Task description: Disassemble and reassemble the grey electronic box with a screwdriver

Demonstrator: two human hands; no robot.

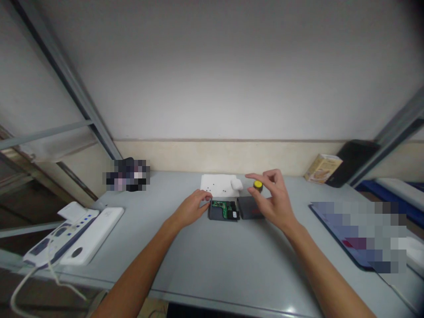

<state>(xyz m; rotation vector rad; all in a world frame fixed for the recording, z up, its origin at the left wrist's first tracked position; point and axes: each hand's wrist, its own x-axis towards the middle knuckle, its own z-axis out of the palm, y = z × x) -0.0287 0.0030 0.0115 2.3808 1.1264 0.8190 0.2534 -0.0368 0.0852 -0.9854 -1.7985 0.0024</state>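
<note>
One circuit-board case (224,213) mid-frame: my left hand (191,206) is touching it, can't tell grip; right hand (274,199) is hovering, unclenched.

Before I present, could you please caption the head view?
Left hand at a dark case with a green circuit board; right hand, fingers apart, near a yellow-topped container.

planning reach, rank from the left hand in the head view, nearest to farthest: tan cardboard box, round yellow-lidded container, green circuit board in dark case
1. Green circuit board: in the dark case, just right of the left hand.
2. Round yellow-lidded container: farther right, by the right hand.
3. Tan cardboard box: far right, near the wall.
</note>
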